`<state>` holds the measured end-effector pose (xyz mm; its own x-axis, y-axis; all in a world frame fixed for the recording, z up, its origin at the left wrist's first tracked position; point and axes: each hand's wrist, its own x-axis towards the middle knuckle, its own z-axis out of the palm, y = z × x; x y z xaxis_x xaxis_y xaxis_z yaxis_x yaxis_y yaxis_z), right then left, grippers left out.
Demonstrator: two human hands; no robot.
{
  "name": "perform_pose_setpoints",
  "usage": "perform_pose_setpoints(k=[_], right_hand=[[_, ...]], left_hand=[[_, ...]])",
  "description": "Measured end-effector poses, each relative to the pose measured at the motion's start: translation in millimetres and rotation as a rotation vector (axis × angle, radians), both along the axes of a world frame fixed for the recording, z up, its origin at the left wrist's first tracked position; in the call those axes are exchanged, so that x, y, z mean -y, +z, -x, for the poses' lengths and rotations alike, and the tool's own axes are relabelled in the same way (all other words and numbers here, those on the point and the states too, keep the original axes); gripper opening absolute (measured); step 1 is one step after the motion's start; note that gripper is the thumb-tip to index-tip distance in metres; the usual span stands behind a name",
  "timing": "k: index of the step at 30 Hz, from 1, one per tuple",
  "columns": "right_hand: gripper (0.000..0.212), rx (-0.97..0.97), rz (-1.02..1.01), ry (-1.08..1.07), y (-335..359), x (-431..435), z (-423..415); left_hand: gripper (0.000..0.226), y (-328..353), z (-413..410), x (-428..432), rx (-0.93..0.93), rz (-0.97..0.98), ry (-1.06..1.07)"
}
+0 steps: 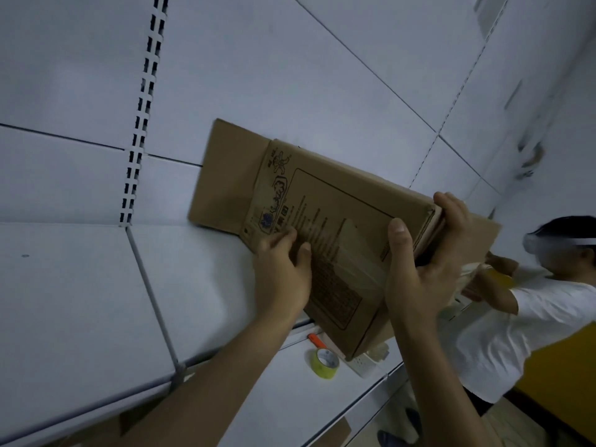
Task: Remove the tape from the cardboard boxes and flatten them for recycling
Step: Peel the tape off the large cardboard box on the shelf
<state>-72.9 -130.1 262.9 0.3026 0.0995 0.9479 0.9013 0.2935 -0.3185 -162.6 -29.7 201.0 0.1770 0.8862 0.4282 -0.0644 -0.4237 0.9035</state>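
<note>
Cardboard box (338,201) in both hands: right hand (425,259) grips its upper edge, thumb on the printed face; left hand (280,262) holds the lower edge, fingers curled beside clear tape (351,253). Box tilted over white shelf (80,301). Lower shelf: yellow tape roll (325,363), orange cutter (316,340). Second person (516,317) at right.

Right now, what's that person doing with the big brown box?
A person holds a brown printed cardboard box, which looks mostly flattened, against a white metal shelf. The left hand grips its near edge and the right hand curls round its right end. A strip of clear tape is on its face. A yellow tape roll lies on a lower shelf.
</note>
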Motion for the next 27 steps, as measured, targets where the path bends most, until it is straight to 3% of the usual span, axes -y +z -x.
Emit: perform_pose_setpoints(k=[4, 6, 8, 11, 13, 16, 19, 21, 27], right_hand=[[0.047, -0.023, 0.039, 0.051, 1.2, 7.3, -6.6], [0.044, -0.042, 0.045, 0.062, 2.2, 12.5, -11.6], [0.042, -0.060, 0.068, 0.060, 3.4, 17.2, -15.7], [0.045, -0.058, 0.105, 0.046, 3.7, 26.9, -26.2], [0.048, -0.048, 0.141, 0.051, 5.8, 33.0, -31.6], [0.058, -0.078, 0.153, 0.022, -0.5, 42.2, -40.0], [0.096, -0.343, 0.198, 0.022, -12.4, 50.3, -43.9], [0.115, -0.384, 0.284, 0.038, -14.6, 52.9, -46.8], [0.119, -0.388, 0.327, 0.014, -7.8, 42.4, -34.0]], left_hand=[[0.026, 6.2, 7.0, 7.9, -0.006, -0.081, 0.044], [0.053, 28.0, 13.7, 3.0, -0.019, -0.291, 0.064], [0.093, 56.9, 17.5, -11.2, -0.289, -0.647, 0.098], [0.111, 98.6, 17.9, -31.6, -0.714, -0.964, 0.051], [0.111, 109.6, 12.2, -33.0, -0.780, -0.961, -0.031], [0.103, 109.9, -0.3, -21.8, -0.659, -0.991, 0.000], [0.102, 106.5, -5.6, -13.7, -0.620, -1.062, 0.065], [0.102, 108.0, -4.5, -13.5, -0.630, -1.083, 0.075], [0.096, 108.7, 1.7, -14.4, -0.623, -0.993, 0.066]])
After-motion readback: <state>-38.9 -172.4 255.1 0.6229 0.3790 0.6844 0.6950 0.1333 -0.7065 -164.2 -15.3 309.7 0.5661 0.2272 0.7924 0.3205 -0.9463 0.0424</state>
